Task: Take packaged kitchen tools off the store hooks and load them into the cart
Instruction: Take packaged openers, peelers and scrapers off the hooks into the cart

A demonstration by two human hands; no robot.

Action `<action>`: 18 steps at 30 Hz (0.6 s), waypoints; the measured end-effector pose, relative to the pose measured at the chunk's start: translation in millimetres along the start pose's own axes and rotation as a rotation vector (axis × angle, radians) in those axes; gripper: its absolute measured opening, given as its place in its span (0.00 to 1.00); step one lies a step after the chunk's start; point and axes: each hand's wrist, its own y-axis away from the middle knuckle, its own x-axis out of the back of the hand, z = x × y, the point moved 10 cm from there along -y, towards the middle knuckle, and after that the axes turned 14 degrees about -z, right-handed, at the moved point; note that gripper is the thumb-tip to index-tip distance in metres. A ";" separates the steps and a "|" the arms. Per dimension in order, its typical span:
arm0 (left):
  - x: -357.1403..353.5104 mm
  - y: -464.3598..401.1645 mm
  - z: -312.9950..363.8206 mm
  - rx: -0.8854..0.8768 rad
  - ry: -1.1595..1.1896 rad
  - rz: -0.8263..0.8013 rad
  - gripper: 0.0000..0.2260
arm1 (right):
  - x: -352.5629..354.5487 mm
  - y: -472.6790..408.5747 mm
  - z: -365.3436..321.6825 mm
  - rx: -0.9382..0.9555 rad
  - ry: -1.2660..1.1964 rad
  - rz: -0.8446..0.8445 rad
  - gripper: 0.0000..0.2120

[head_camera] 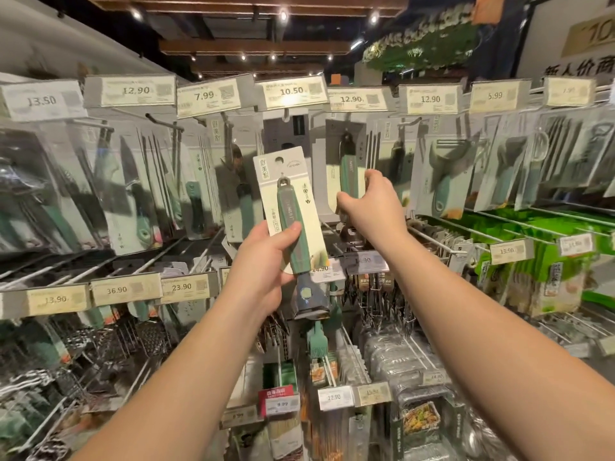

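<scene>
My left hand (pixel 266 257) grips a packaged tool (pixel 289 207) with a green handle on a pale backing card, held upright in front of the display. A little to its right, my right hand (pixel 369 202) pinches the lower part of another green-handled packaged tool (pixel 347 168) that hangs on a store hook under a 12.90 price tag (pixel 357 99). The cart is out of view.
Rows of hooks carry packaged knives (pixel 133 194), peelers (pixel 446 174) and other tools, with price tags above each. Lower rows hold graters (pixel 109 341), silicone brushes (pixel 317 337) and green packs (pixel 545 281). Bare hook rods jut forward at mid height.
</scene>
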 end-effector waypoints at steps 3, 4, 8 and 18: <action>3.3 -0.5 4.5 0.006 -0.016 -0.020 0.11 | -9.3 -13.7 2.7 -0.054 0.051 -0.005 0.29; 4.0 -0.8 6.3 0.006 -0.020 -0.026 0.11 | -12.0 -19.5 4.0 -0.077 0.071 -0.008 0.26; 4.6 -2.8 13.2 -0.003 -0.026 -0.047 0.12 | -26.3 -47.1 13.9 -0.143 0.103 -0.035 0.13; 0.5 -14.7 22.9 -0.025 -0.072 -0.028 0.14 | -73.2 -132.4 37.9 -0.248 0.017 -0.118 0.19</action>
